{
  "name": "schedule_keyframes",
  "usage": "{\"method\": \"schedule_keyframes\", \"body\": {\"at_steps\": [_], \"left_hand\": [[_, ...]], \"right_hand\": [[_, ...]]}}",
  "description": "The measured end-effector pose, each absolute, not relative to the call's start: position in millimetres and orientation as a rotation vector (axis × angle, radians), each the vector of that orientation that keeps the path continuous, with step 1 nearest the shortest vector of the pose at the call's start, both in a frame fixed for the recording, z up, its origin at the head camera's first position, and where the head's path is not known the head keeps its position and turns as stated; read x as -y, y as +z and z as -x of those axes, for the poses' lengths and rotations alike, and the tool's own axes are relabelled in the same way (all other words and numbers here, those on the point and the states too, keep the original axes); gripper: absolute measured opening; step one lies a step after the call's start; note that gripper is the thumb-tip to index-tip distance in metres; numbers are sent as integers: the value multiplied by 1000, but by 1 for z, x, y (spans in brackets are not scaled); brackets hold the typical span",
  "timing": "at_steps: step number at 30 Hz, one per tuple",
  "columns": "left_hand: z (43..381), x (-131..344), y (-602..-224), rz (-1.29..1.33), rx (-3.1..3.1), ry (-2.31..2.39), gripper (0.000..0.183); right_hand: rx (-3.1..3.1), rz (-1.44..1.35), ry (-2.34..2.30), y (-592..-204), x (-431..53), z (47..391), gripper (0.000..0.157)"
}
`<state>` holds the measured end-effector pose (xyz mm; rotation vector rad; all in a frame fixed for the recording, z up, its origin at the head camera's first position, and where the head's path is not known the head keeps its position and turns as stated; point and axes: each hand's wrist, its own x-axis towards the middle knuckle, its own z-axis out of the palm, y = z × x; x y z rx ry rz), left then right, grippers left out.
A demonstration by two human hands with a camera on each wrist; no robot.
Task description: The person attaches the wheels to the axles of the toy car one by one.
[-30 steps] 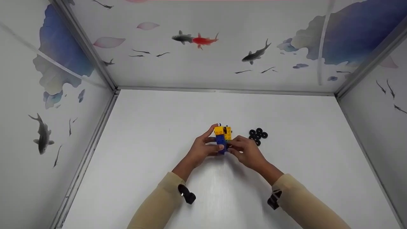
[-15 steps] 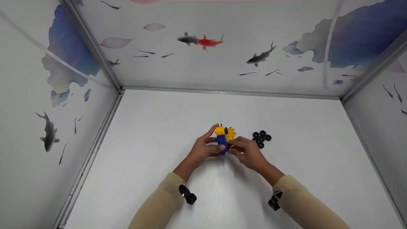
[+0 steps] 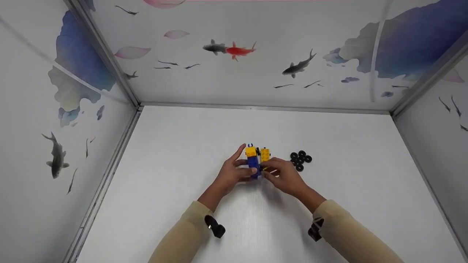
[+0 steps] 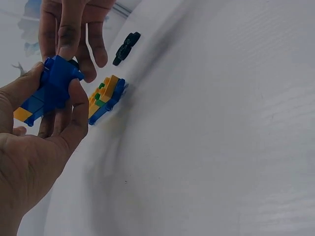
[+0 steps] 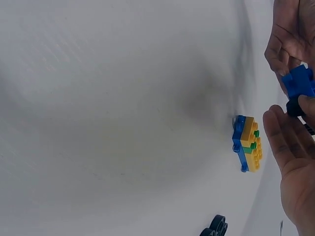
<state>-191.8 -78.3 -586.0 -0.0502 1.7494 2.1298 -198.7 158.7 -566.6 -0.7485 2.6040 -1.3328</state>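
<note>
My left hand [image 3: 231, 171] grips a blue and yellow building-brick car [image 3: 253, 162] between thumb and fingers, its index finger extended along the side. In the left wrist view the blue underside of this brick car [image 4: 56, 86] faces the camera. My right hand [image 3: 287, 175] is at the car's right side. Its thumb pinches a small black wheel [image 5: 294, 107] against the blue part, with the other fingers fairly straight. Just behind the right fingertips, a second brick car [image 3: 265, 153], yellow and green on a blue base, stands on the table; its near end is hidden in the head view.
Several loose black wheels [image 3: 301, 159] lie in a cluster on the white table [image 3: 182, 146], right of the second car. Printed panels [image 3: 248, 80] enclose the table at the back and both sides.
The held car has shifted slightly left, widening the gap to the second car. The left index finger has come away from the car's far end. The right hand stays at the car's side.
</note>
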Motion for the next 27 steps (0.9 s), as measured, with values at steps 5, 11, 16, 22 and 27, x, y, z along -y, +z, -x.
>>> {"method": "schedule_keyframes", "body": {"at_steps": [5,11,16,22,27], "left_hand": [[190,79,-586,58,-1751,2116,104],[187,80,-585,70,-1810,2061,100],[186,78,-585,61,-1811,2040,98],[186,75,-586,49,-1820,2011,97],[188,72,-583,22,-1808,2010,99]], "right_hand": [[-2630,663,-1378,-564,-155,205,29],[-2665,499,-1386,-559,-149,213,52],[-2657,437,-1343,-556,-144,219,62],[-2639,428,-1332,-554,-139,224,62],[-2643,428,-1349,-552,-138,225,59]]}}
